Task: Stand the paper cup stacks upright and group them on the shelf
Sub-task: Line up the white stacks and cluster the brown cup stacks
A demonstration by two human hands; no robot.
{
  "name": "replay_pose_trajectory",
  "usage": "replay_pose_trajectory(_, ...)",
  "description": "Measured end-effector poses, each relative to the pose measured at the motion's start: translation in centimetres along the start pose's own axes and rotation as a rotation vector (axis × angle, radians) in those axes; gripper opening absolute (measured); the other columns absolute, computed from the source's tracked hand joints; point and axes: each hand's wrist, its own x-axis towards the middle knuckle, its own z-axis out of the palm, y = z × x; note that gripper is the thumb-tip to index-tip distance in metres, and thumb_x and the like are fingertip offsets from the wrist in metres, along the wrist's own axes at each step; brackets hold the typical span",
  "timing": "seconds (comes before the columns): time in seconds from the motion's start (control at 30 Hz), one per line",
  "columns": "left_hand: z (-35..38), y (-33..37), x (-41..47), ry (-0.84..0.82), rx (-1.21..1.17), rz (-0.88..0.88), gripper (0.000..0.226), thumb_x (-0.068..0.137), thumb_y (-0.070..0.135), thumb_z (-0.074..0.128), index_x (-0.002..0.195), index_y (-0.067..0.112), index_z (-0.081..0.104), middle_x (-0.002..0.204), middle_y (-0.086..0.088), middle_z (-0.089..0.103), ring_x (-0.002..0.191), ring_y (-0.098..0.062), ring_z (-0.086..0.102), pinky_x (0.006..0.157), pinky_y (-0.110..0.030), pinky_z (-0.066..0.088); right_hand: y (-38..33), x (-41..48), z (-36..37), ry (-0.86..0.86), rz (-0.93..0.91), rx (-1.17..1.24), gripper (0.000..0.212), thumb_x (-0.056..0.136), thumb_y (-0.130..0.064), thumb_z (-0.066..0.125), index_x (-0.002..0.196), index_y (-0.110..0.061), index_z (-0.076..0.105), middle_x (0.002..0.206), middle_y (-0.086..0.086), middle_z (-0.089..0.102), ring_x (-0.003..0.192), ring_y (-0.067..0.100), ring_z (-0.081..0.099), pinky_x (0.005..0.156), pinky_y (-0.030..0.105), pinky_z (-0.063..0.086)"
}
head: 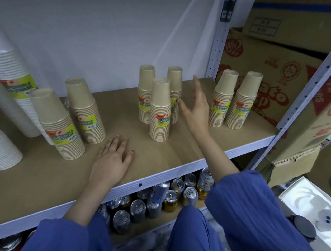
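Several brown paper cup stacks stand upright, mouths down, on the brown shelf (158, 156). Three cluster mid-shelf: a front stack (160, 113), one behind it to the left (144, 95) and one behind it to the right (174, 86). Two more (221, 102) (242, 104) stand side by side at the right end. Another two (60, 128) (85, 112) stand left of centre. My right hand (194, 109) hovers open between the middle cluster and the right pair, fingers spread, holding nothing. My left hand (113, 159) rests flat on the shelf in front of the left pair.
Tall white cup stacks (8, 83) lean at the far left. Cardboard boxes (275, 75) fill the neighbouring shelf bay at right behind a metal upright (307, 93). Drink cans (154, 200) crowd the shelf below. A white box (313, 210) sits at lower right.
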Motion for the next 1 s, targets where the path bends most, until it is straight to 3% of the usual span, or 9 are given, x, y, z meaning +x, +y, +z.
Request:
replay_pose_trajectory(0.23,-0.1,0.0,-0.1,-0.005,-0.011,-0.003,0.052,0.096,0.041,0.029,0.144,0.022,0.019,0.156,-0.002,0.013,0.144,-0.017,0.008,0.117,-0.032,0.006,-1.5,4.6,0.7,-0.088,-0.057,-0.093,0.076,0.083,-0.025,0.064,0.144,-0.024,0.019,0.13,0.02,0.044,0.119,0.032,0.044,0.097,0.034,0.036)
replay_pose_trajectory(0.37,-0.3,0.1,-0.1,-0.008,-0.008,-0.004,0.052,0.096,0.04,0.028,0.144,0.023,0.019,0.156,-0.002,0.013,0.144,-0.016,0.008,0.117,-0.032,0.005,-1.2,5.4,1.0,-0.13,-0.074,-0.15,0.061,0.084,-0.025,0.061,0.139,-0.021,0.035,0.117,0.018,0.054,0.107,0.031,0.05,0.087,0.033,0.04)
replay_pose_trajectory(0.47,-0.4,0.1,-0.1,-0.008,-0.01,-0.006,0.052,0.096,0.04,0.029,0.144,0.023,0.019,0.156,-0.002,0.013,0.144,-0.016,0.008,0.117,-0.031,0.005,-0.8,6.1,0.7,-0.187,-0.04,-0.105,0.056,0.085,-0.021,0.061,0.137,-0.02,0.039,0.122,0.014,0.056,0.104,0.027,0.055,0.084,0.028,0.041)
replay_pose_trajectory(0.6,-0.5,0.2,-0.1,-0.006,-0.018,-0.007,0.052,0.096,0.04,0.029,0.144,0.023,0.019,0.156,-0.001,0.013,0.144,-0.016,0.008,0.117,-0.031,0.005,-0.4,7.2,-0.7,-0.347,-0.013,-0.083,0.06,0.088,-0.013,0.055,0.141,-0.022,0.029,0.135,0.012,0.049,0.112,0.027,0.053,0.092,0.028,0.041)
replay_pose_trajectory(0.73,-0.5,0.3,-0.1,-0.006,-0.016,-0.01,0.051,0.096,0.039,0.03,0.144,0.023,0.02,0.156,-0.001,0.013,0.144,-0.016,0.008,0.117,-0.032,0.007,-0.2,7.4,-1.3,-0.408,-0.011,-0.104,0.06,0.086,-0.023,0.06,0.14,-0.022,0.032,0.14,0.013,0.04,0.121,0.026,0.045,0.093,0.025,0.035)
replay_pose_trajectory(0.9,-0.4,0.3,-0.1,0.009,-0.022,-0.016,0.051,0.096,0.038,0.032,0.143,0.022,0.023,0.156,-0.002,0.016,0.144,-0.017,0.01,0.117,-0.033,0.009,-0.2,7.1,-1.1,-0.332,-0.039,-0.136,0.061,0.081,-0.022,0.066,0.136,-0.021,0.038,0.121,0.015,0.049,0.1,0.021,0.051,0.08,0.018,0.035)
replay_pose_trajectory(1.0,-0.4,0.3,-0.1,0.007,-0.02,-0.017,0.051,0.096,0.039,0.032,0.143,0.022,0.022,0.156,-0.002,0.016,0.144,-0.016,0.009,0.117,-0.033,0.008,-0.4,7.5,-1.2,-0.359,-0.028,-0.115,0.065,0.081,-0.013,0.066,0.137,-0.019,0.035,0.124,0.015,0.054,0.095,0.022,0.054,0.082,0.023,0.041)
